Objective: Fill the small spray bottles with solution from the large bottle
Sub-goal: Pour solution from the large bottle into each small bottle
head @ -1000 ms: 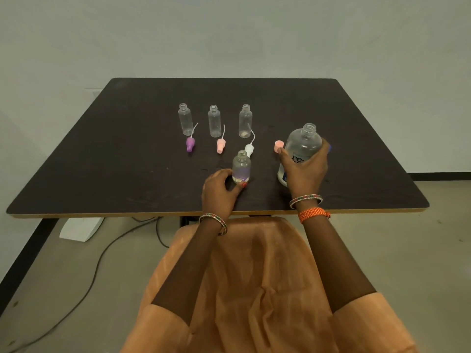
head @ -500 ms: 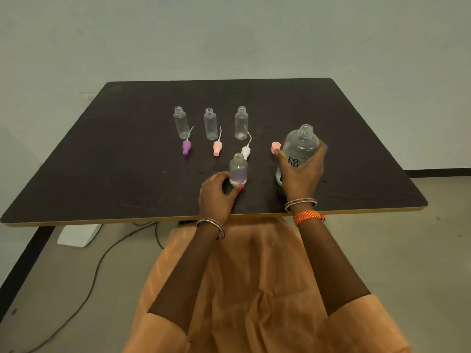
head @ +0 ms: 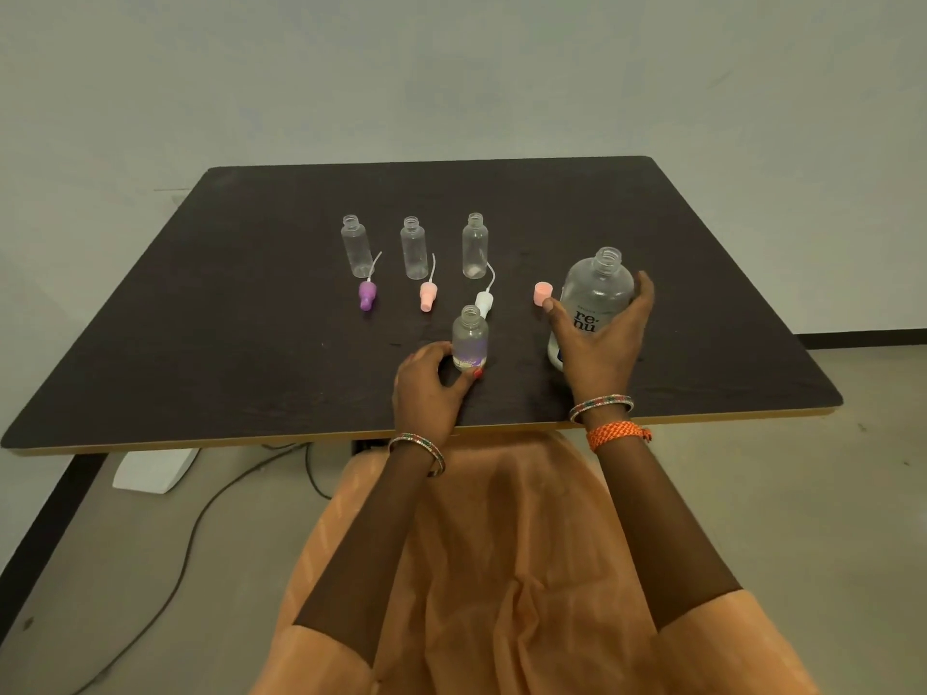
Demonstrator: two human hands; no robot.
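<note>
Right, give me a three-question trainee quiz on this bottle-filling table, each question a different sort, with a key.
1. True or false: the large bottle has its cap on.
2. Which hand holds the labelled small bottle near the table's front edge?
A. the left hand
B. the right hand
C. neither
3. Fill the blank: ___ small clear bottles stand uncapped in the back row, the first, the second and the third, each with a spray top lying in front of it.

Key: 1 false, its neck is open and a pink cap lies beside it; 2 A; 3 three.
</note>
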